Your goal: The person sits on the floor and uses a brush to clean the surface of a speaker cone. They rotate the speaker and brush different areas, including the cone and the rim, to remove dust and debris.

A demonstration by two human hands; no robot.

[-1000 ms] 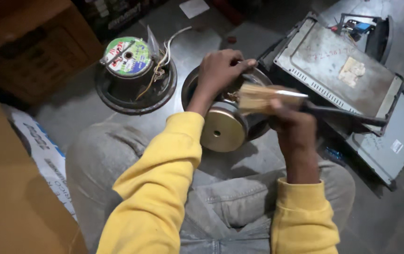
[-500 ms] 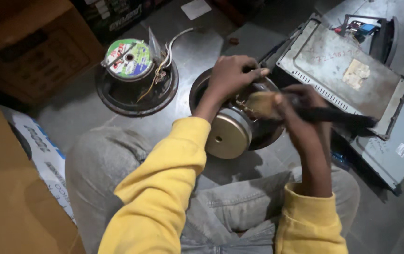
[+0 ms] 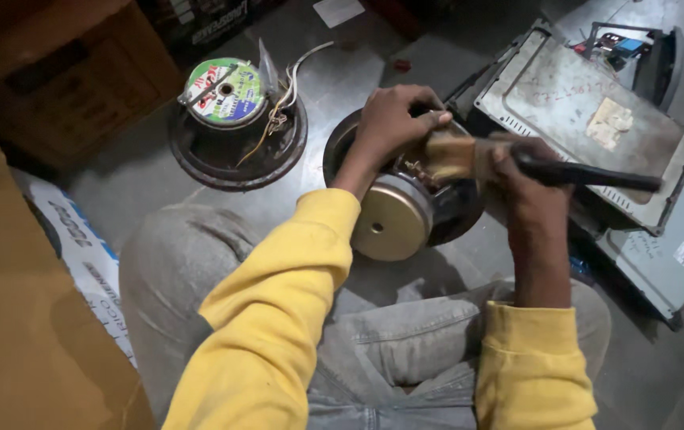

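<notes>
Right now the left hand [image 3: 393, 119] is clamped over the upper rim of a speaker driver [image 3: 401, 207] that's tipped on its side across the person's lap, round gold-coloured magnet cap facing the camera, dark basket pointing away toward the floor [image 3: 342, 80]. Left fingers [image 3: 429, 118] are curled down and pressed onto the frame, steadying it. The right hand [image 3: 521, 179] is wrapped tight round the black handle of a brush [image 3: 517, 163]; its tan bristle head sits up against the frame just beside the left fingers, approx. where some small coppery wire bits show.

Progress, judging only from how things lie: looks mid-clean, brush on the basket edge near the terminals. Can't tell how much of the frame is done already, no clear diff. between brushed and unbrushed metal in this light. The cone side faces away, so its state is hidden. Magnet cap looks fairly clean and shiny. Prob. the rest of the rim and the far side remain.

A second speaker [image 3: 234, 119] lies magnet-up on the floor to the left, well apart from both hands, green-and-white label on top and loose wires trailing off; nothing touching it, so it seems untouched or set aside, can't say which. A flat grey metal unit [image 3: 588, 111] w/ a worn sticker sits to the right, behind the brush handle.
</notes>
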